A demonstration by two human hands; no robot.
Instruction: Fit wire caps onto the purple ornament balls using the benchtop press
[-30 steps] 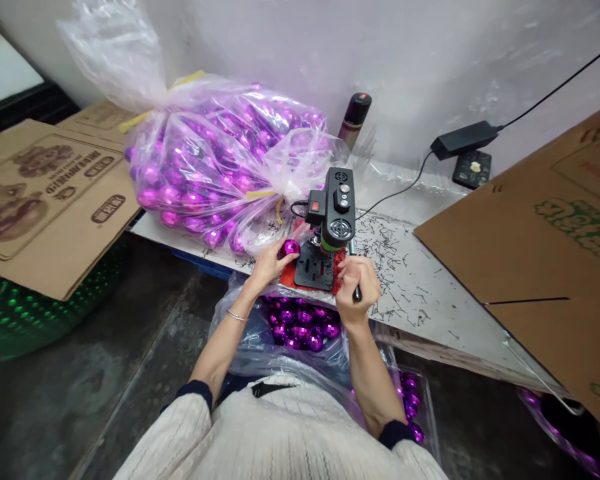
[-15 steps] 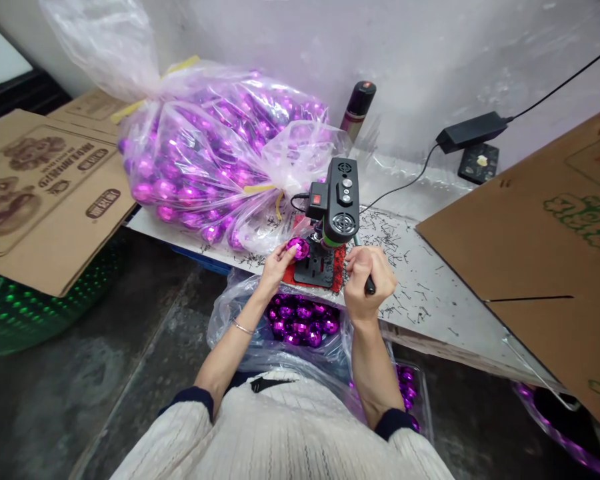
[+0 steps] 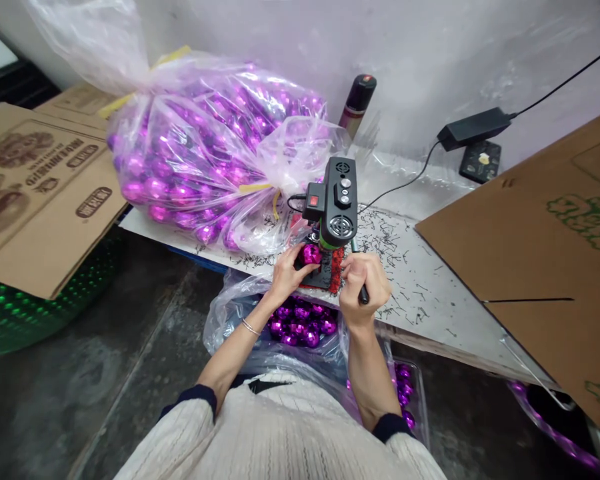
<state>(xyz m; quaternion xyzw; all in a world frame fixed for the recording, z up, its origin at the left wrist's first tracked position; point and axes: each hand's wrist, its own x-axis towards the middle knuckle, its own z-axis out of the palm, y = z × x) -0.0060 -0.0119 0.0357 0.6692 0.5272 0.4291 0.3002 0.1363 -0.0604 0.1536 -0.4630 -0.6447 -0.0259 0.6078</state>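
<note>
Purple ball [image 3: 311, 255], round, glossy, patterned with mirror-like facets.

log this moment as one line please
left hand: holds purple ball at black machine | right hand: closed around lever handle | nearby: tied bag of purple balls

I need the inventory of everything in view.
worktable: one, white, centre
faceted ball: one, magenta, left hand
lever machine: one, black, worktable
lever grip: one, black, right hand
mat: one, red, under lever machine
thin scraps: many, black, worktable
tied bags: apparently two, clear, worktable
loose balls: many, purple, open bag
spray can: one, dark, behind lever machine
power adapter: one, black, upper right
flat item: one, black, upper right
cardboard: several, brown, both sides
shiny heap: one, green, left
shirt: one, cream, bottom
left hand: one, bare, centre
right hand: one, bare, centre
</note>
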